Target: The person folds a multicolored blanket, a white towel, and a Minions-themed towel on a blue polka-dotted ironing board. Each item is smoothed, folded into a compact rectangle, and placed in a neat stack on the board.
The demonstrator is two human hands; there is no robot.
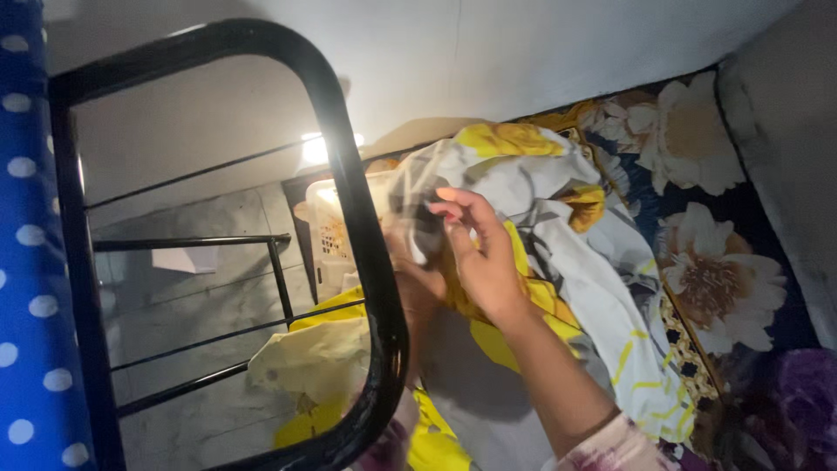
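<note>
A grey, white and yellow patterned bedsheet [575, 253] lies bunched across the bed and drapes over a black metal bed rail [366, 244]. My right hand [484, 253] pinches a fold of the sheet near the rail, fingers closed on the cloth. Just left of it, my left hand [417, 283] grips the same sheet and is partly hidden behind the fabric and the rail. Part of the sheet [318, 358] hangs down past the rail toward the floor.
A dark floral mattress cover [724, 253] lies to the right. A blue polka-dot cloth [35, 262] hangs at the left edge. Below the rail sit a white plastic basket [331, 231], a grey tiled floor [192, 305] and black horizontal bars [192, 242].
</note>
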